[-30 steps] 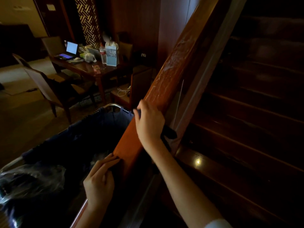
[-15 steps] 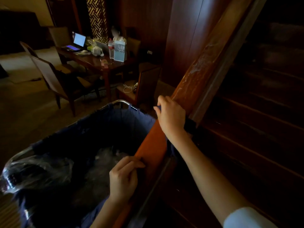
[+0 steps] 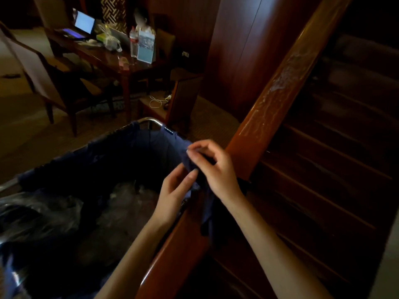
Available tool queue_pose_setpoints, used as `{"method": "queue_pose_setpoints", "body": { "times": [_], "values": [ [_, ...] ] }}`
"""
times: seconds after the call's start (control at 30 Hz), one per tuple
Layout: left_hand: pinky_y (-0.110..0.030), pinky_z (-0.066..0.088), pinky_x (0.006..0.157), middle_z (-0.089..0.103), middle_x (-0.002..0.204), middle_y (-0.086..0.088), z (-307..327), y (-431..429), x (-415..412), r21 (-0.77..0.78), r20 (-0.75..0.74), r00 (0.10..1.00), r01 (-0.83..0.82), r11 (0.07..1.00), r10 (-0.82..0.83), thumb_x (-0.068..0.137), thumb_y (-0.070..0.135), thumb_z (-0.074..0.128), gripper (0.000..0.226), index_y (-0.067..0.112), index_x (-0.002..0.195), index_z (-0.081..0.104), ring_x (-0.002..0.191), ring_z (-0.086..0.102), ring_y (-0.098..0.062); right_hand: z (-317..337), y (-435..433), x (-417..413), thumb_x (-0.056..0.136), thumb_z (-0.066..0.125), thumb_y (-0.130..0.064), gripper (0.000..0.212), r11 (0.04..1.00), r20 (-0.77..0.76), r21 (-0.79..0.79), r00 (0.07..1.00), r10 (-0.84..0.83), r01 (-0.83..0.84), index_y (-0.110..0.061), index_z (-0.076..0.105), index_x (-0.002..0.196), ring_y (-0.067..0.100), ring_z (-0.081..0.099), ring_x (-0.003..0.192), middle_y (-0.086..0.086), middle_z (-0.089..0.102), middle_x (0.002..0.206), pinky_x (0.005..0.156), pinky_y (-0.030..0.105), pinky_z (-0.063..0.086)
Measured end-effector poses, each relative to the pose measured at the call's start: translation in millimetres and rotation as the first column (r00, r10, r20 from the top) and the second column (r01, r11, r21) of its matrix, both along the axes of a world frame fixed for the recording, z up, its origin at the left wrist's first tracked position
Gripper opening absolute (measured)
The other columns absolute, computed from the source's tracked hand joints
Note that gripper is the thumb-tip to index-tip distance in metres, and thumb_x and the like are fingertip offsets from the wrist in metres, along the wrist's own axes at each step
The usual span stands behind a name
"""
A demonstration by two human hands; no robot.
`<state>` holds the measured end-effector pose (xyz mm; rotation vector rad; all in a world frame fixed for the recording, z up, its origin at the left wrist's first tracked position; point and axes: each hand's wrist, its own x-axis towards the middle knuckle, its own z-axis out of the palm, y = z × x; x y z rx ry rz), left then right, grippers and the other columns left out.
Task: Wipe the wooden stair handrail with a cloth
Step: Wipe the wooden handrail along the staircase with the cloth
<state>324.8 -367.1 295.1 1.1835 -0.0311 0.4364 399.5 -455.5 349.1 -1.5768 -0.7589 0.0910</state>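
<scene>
Both hands have lifted off the handrail (image 3: 267,113) and met above its lower stretch: the right hand (image 3: 212,169) and left hand (image 3: 174,190) each pinch the one dark blue cloth (image 3: 207,214), which hangs limp over the rail. Soft and light, it likely wants bunching before gripping mid-fold.

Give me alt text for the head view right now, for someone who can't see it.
Both hands, left hand and right hand, hold a dark blue cloth over the sloping wooden handrail, which shows pale streaks higher up. A dark fabric cart sits to the left of the rail; dark wooden stairs lie on its right.
</scene>
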Motion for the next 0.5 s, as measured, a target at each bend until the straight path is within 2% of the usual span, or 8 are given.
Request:
{"method": "queue_pose_setpoints", "body": {
  "times": [0.1,0.2,0.27,0.37,0.5],
  "values": [
    [-0.026,0.054,0.077,0.069,0.097,-0.006,13.8,10.1,0.8,-0.078,0.064,0.988,-0.133,0.988,0.138,0.089,0.028,0.061,0.024,0.009,0.105,0.065,0.091,0.066,-0.018,19.7,11.5,0.1,0.088,0.066,-0.014,0.016,0.988,-0.128,0.139,0.989,0.079,-0.061,-0.027,0.068,0.096,0.009,0.067,0.092,-0.005,0.070,0.092,0.078,0.017,0.049],
    [-0.016,0.048,0.067,0.065,0.081,0.006,30.3,36.1,-6.4,-0.059,0.115,0.975,-0.183,0.981,0.189,0.087,0.033,0.060,0.011,0.024,0.089,0.067,0.075,0.061,-0.005,35.8,28.0,-2.4,0.088,0.064,-0.012,0.019,0.970,-0.177,0.211,0.971,0.161,-0.123,-0.028,0.070,0.095,0.009,0.067,0.088,-0.006,0.070,0.089,0.076,0.017,0.050],
    [-0.016,0.048,0.070,0.064,0.085,0.008,43.9,55.8,-11.0,-0.017,0.180,0.970,-0.165,0.986,0.165,0.090,0.030,0.058,0.010,0.026,0.088,0.066,0.078,0.061,-0.005,44.6,42.0,-5.4,0.090,0.060,-0.009,0.018,0.958,-0.141,0.234,0.969,0.205,-0.168,-0.023,0.068,0.097,0.006,0.067,0.090,-0.009,0.070,0.090,0.076,0.016,0.050],
    [-0.023,0.051,0.079,0.064,0.100,0.001,54.1,79.5,-11.8,0.060,0.234,0.961,-0.169,0.984,0.150,0.094,0.023,0.055,0.009,0.016,0.095,0.061,0.093,0.063,-0.013,47.5,58.5,-6.5,0.093,0.056,-0.003,0.016,0.964,-0.013,0.164,0.977,0.213,-0.208,-0.015,0.064,0.101,0.009,0.066,0.096,-0.005,0.070,0.097,0.082,0.019,0.050],
    [-0.023,0.055,0.076,0.071,0.091,0.003,33.7,88.6,-9.5,0.072,0.102,0.991,-0.099,0.992,0.092,0.091,0.017,0.056,0.011,0.012,0.100,0.062,0.085,0.067,-0.012,30.5,52.6,2.8,0.092,0.062,-0.002,0.013,0.993,0.075,-0.090,0.994,0.085,-0.078,-0.008,0.067,0.101,0.011,0.067,0.097,0.003,0.070,0.099,0.086,0.022,0.050]
  ]
}}
